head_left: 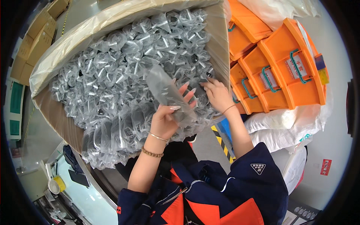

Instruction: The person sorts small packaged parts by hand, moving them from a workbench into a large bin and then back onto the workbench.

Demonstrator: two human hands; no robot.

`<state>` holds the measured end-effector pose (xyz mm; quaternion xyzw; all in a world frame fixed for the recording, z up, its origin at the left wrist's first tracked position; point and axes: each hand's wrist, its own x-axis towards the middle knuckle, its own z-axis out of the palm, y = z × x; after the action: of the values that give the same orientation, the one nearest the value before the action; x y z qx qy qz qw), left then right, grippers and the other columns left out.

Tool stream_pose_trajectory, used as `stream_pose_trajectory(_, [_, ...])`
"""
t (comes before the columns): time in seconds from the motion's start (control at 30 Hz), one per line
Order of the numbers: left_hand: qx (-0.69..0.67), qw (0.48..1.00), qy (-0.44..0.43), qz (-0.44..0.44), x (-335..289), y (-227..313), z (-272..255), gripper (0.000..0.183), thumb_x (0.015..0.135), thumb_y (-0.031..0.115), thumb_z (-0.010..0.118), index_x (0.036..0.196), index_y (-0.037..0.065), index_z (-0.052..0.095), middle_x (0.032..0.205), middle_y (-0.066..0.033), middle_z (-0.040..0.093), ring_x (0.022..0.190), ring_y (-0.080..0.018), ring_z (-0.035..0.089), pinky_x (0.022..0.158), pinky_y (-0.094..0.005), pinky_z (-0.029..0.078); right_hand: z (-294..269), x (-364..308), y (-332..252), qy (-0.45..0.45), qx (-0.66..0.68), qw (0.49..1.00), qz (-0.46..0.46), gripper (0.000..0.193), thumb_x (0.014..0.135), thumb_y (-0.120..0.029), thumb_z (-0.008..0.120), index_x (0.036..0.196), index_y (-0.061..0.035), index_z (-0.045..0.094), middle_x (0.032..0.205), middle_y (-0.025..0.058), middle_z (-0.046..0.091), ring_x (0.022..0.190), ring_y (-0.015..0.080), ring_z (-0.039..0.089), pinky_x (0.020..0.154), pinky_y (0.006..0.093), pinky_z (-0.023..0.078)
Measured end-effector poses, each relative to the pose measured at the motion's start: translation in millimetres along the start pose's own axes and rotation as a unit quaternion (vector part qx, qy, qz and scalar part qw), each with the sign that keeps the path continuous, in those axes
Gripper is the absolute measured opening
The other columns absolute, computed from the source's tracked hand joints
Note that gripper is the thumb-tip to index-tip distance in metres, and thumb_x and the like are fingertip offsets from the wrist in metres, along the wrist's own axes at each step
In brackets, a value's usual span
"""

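The big carton (pixel 220 41) is packed with bagged pieces (pixel 112 88). Above them the left hand (pixel 167 116) grips a clear bag (pixel 163 88); the right hand (pixel 218 96) bends down by the carton's right wall, its grip hard to tell. Orange bins (pixel 275 95) crowd that side; grey floor (pixel 84 17) shows beyond the left edge.

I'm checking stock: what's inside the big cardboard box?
The cardboard box holds many clear plastic bags, some showing dark items. What lies beneath them is covered, so I can't tell.
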<state>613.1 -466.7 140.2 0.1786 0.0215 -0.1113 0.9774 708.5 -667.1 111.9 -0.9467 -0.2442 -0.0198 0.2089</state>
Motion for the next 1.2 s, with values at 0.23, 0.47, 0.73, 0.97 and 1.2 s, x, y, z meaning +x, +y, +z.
stream_pose_trajectory(0.23, [-0.051, 0.997, 0.032, 0.054, -13, 2, -13, 0.072, 0.075, 0.002, 0.052, 0.142, 0.012, 0.029, 0.141, -0.0147, 0.04, 0.13, -0.0316, 0.039, 0.11, -0.0514, 0.03, -9, 4, 16, -0.119, 0.134, 0.982, 0.054, 0.039, 0.098, -0.029, 0.038, 0.12, -0.0031, 0.056, 0.126, 0.0193, 0.053, 0.119, 0.0358, 0.048, 0.103, 0.0378, 0.034])
stream_pose_trajectory(0.47, [0.07, 0.994, -0.004, 0.079, -25, -5, -3, 0.072, 0.082, 0.016, 0.057, 0.145, 0.011, 0.023, 0.15, -0.0112, 0.027, 0.139, -0.027, 0.024, 0.113, -0.0426, 0.021, -51, -46, -90, 0.022, 0.258, 0.958, -0.125, 0.059, 0.079, -0.027, 0.069, 0.132, -0.0115, 0.049, 0.128, 0.0207, 0.048, 0.117, 0.0352, 0.048, 0.096, 0.0403, 0.042])
stream_pose_trajectory(0.73, [0.234, 0.971, -0.024, 0.049, -50, 15, 1, 0.085, 0.085, 0.065, 0.033, 0.148, 0.01, 0.017, 0.151, -0.0149, 0.024, 0.14, -0.0295, 0.021, 0.11, -0.0426, 0.019, -71, 1, -62, 0.14, -0.068, 0.976, -0.153, 0.049, 0.076, -0.01, 0.063, 0.124, -0.0141, 0.056, 0.119, 0.0146, 0.054, 0.101, 0.0329, 0.055, 0.089, 0.0437, 0.045])
stream_pose_trajectory(0.97, [0.29, 0.956, -0.024, 0.034, -83, 36, -1, 0.084, 0.086, 0.065, 0.029, 0.14, 0.001, 0.032, 0.138, -0.0226, 0.041, 0.127, -0.0356, 0.043, 0.105, -0.0443, 0.031, -16, 27, -8, -0.059, -0.4, 0.911, -0.078, 0.047, 0.084, -0.034, 0.056, 0.114, 0.0019, 0.061, 0.112, 0.0132, 0.063, 0.127, 0.028, 0.042, 0.115, 0.0462, 0.014])
stream_pose_trajectory(1.2, [0.323, 0.939, -0.007, 0.115, -183, 72, -26, 0.084, 0.086, 0.066, 0.031, 0.139, 0.0, 0.033, 0.134, -0.0229, 0.046, 0.124, -0.0352, 0.046, 0.103, -0.0444, 0.033, 2, 45, 13, -0.138, -0.395, 0.905, -0.071, 0.058, 0.093, -0.044, 0.039, 0.127, 0.0012, 0.05, 0.136, 0.0146, 0.047, 0.134, 0.0272, 0.034, 0.115, 0.0446, 0.013])
